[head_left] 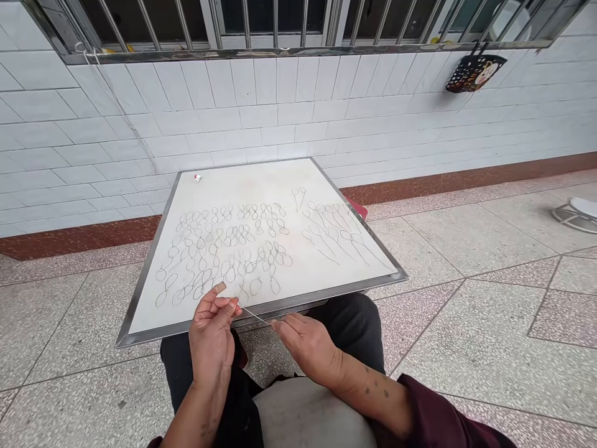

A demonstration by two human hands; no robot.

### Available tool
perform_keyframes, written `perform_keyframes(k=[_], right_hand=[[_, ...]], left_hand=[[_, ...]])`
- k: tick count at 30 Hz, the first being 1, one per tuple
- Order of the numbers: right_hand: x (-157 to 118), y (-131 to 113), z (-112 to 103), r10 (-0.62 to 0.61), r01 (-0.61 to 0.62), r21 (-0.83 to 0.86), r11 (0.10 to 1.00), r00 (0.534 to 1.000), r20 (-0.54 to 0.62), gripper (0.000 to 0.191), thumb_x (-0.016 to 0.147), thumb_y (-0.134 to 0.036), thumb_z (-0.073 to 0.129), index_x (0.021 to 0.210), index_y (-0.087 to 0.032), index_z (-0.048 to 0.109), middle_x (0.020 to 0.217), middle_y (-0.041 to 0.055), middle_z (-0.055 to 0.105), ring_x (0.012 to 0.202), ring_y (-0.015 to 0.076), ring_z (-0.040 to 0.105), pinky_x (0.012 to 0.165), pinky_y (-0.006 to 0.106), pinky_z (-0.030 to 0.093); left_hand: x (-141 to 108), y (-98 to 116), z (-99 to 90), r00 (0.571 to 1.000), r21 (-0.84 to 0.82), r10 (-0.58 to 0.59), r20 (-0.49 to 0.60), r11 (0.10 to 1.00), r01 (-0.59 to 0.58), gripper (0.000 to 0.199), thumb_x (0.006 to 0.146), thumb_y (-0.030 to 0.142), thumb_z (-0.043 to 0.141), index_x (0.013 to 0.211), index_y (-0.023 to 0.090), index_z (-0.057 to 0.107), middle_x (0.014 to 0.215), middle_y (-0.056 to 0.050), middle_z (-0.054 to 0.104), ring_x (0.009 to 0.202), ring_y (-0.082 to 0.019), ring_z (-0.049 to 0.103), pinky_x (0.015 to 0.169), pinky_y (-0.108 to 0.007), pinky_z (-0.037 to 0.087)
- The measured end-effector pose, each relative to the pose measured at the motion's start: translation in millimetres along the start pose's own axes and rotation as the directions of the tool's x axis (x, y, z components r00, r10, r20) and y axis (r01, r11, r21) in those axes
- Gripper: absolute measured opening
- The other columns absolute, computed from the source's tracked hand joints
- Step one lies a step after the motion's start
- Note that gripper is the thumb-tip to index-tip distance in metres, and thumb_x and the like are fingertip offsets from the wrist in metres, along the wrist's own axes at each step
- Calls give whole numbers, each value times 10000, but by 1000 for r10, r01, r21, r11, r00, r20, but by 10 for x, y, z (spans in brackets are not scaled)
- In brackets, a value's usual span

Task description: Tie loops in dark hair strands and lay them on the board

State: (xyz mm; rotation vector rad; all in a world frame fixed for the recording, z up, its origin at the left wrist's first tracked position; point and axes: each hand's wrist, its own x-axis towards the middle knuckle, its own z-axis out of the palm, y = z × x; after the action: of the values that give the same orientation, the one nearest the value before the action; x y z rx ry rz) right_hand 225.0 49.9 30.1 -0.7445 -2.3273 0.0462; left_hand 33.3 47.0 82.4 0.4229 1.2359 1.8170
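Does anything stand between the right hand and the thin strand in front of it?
Nothing visible does: the right hand pinches the thin strand, which runs uncovered to the left hand. The table rim appears behind it.

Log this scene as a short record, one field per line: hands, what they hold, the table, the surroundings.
Left hand: fingertips pinching a thin strand
Right hand: closed on the same strand, which is stretched between the hands
Table: white top, metal edge, in front of the person
Table, left and middle: rows of thin loops, many like figure eights
Table, right: looped strands with long tails
Far left corner: small white-and-red item, unclear
Wall: white tiles below a barred window
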Motion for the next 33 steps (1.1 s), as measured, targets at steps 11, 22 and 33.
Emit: perform_keyframes(k=[11, 22, 33], right_hand=[[-327, 183, 91, 229, -234, 84, 968, 971, 69, 239, 1019, -133, 409, 865, -203, 578, 755, 26, 598, 666, 174, 567, 601, 282, 468], [251, 129, -347, 271, -197, 394, 898, 952, -141, 174, 1020, -275, 539, 1117, -219, 673, 933, 64, 737, 862, 209, 615, 798, 354, 535], [509, -96, -225, 565, -455, 795, 401, 806, 176, 160, 920, -363, 650, 994, -221, 660, 853, 14, 666, 759, 145, 615, 678, 271, 502]], left_hand=[[99, 115, -91, 984, 40, 168, -60, 985, -166, 376, 567, 191, 888, 918, 194, 755, 768, 21, 676, 736, -140, 632, 707, -285, 509], [-172, 236, 74, 993, 141, 38, 111, 989, -53, 555, 627, 265, 886, 1147, 188, 707, 679, 59, 636, 652, -127, 615, 783, -301, 515], [-415, 85, 132, 931, 338, -86, 354, 940, -41, 628, 767, 304, 793, 1342, 236, 549, 682, 55, 638, 669, -153, 598, 752, -300, 505]])
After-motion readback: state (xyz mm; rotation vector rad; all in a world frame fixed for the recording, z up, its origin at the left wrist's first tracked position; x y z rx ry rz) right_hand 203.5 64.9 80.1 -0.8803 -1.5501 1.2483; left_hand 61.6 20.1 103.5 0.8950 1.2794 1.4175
